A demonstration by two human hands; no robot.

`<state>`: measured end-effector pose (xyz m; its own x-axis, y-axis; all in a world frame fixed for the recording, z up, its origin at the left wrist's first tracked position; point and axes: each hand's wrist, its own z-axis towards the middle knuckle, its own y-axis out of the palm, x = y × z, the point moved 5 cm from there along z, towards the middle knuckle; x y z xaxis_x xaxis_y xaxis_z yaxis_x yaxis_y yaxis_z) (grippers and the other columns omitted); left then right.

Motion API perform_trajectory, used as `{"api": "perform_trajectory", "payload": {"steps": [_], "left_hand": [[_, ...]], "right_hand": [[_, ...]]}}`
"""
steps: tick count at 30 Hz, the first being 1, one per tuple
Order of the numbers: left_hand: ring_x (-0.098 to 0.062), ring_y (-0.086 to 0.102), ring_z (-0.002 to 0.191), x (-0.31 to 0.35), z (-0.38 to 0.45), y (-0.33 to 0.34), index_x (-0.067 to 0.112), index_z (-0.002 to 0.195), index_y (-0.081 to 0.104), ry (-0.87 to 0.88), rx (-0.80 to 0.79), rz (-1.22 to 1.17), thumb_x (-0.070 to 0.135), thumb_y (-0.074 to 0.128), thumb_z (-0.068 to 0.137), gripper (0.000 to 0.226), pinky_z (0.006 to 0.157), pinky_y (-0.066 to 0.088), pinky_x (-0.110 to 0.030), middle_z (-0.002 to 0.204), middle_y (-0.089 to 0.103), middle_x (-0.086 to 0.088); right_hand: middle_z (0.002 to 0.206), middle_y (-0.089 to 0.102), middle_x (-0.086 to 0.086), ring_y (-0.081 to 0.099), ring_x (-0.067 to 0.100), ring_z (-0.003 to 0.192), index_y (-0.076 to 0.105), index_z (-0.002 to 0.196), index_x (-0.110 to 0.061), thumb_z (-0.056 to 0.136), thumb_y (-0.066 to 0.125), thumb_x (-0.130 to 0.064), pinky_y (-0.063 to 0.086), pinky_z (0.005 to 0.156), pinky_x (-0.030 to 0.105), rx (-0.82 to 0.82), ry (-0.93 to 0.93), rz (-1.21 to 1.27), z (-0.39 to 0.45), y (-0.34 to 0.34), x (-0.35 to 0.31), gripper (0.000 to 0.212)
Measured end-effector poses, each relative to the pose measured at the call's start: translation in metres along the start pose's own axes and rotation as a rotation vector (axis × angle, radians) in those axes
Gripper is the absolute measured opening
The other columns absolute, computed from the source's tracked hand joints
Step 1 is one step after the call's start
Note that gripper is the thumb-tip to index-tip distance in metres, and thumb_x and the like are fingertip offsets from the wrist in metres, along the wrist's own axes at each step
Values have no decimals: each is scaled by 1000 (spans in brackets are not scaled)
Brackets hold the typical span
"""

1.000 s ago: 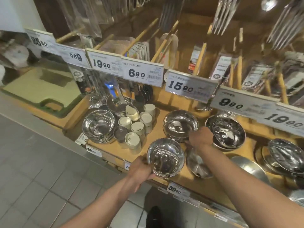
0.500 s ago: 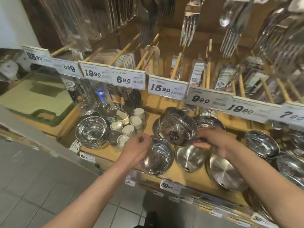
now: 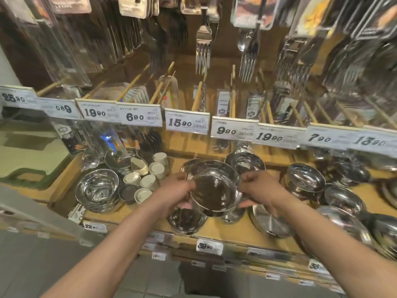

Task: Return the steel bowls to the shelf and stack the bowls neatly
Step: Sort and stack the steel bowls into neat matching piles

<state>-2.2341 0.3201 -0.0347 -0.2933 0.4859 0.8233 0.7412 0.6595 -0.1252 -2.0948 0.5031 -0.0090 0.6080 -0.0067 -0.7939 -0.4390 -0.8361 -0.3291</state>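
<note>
Head view: both hands, left and right, grip opposite rims of a shiny round steel bowl, tilted above another polished bowl on the wooden shelf.

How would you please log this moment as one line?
step: stacking | hands: left hand and right hand hold steel bowl | position: above front bowl on shelf

The round steel bowl is shiny silver with a dark inside. The wooden shelf is yellow-brown. The paper price tags are white with black numbers. The little round cups are cream.
</note>
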Motion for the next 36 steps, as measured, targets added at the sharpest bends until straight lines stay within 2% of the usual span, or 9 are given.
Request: {"api": "perform_trajectory", "payload": {"steps": [5, 8, 11, 14, 16, 20, 28, 31, 36], "left_hand": [[-22, 77, 76, -46, 2, -23, 10, 118, 64, -54, 82, -25, 18, 64, 96, 23, 65, 60, -30, 90, 80, -8], [-21, 75, 73, -61, 9, -42, 18, 101, 67, 19, 257, 235, 22, 61, 97, 8, 67, 60, -33, 80, 77, -2], [-17, 63, 73, -63, 18, -47, 19, 98, 68, 97, 376, 540, 19, 64, 93, 6, 58, 44, -26, 78, 66, 8], [-19, 56, 75, -67, 27, -44, 12, 104, 70, 124, 414, 665, 17, 65, 91, 15, 64, 38, -27, 87, 69, -2], [-24, 60, 79, -69, 29, -43, 11, 108, 70, 107, 434, 674, 17, 65, 91, 18, 68, 40, -27, 98, 74, -9], [-26, 63, 84, -74, 30, -42, 12, 111, 70, 108, 455, 634, 12, 62, 92, 21, 71, 41, -27, 104, 76, -11], [-32, 68, 99, -73, 28, -40, 10, 115, 68, 111, 425, 625, 15, 61, 96, 21, 74, 43, -29, 109, 75, -13], [-33, 66, 98, -63, 23, -40, 7, 119, 63, 137, 424, 669, 17, 62, 94, 26, 74, 45, -32, 109, 73, -15], [-29, 60, 97, -27, 8, -30, 8, 129, 59, 333, 510, 693, 17, 63, 93, 38, 84, 48, -40, 112, 66, -15]], "right_hand": [[90, 73, 19, 76, 22, 73, 75, 94, -2, 88, 73, -5, 62, 58, 29, 12, -11, 100, 2, 54, 40, 7], [68, 62, 5, 67, 8, 59, 73, 82, -5, 87, 70, -1, 64, 61, 32, -5, 21, 113, 10, 79, 54, 7], [65, 63, -2, 60, -3, 41, 66, 83, -12, 86, 71, -2, 51, 46, 12, 32, -19, -5, 24, 88, 57, 12], [72, 66, -6, 61, -5, 47, 72, 98, -10, 89, 71, -14, 37, 42, 5, 93, -72, -155, 34, 93, 57, 11], [68, 62, -13, 58, -5, 58, 68, 85, -19, 90, 68, -18, 34, 47, 6, 104, -91, -251, 36, 96, 58, 5], [58, 58, -12, 62, 8, 62, 60, 69, -25, 89, 64, -11, 46, 58, 18, 110, -101, -292, 43, 103, 65, 24], [63, 60, -12, 56, 2, 57, 69, 90, -19, 93, 64, -19, 37, 50, 8, 97, -144, -290, 45, 101, 66, 6], [81, 68, -5, 64, 9, 70, 65, 98, -27, 94, 64, -23, 50, 56, 15, 77, -91, -73, 43, 84, 66, 6], [89, 73, 5, 69, 28, 85, 65, 112, -16, 95, 62, -21, 51, 76, 36, 491, -105, -59, 59, -6, 57, 18]]}}
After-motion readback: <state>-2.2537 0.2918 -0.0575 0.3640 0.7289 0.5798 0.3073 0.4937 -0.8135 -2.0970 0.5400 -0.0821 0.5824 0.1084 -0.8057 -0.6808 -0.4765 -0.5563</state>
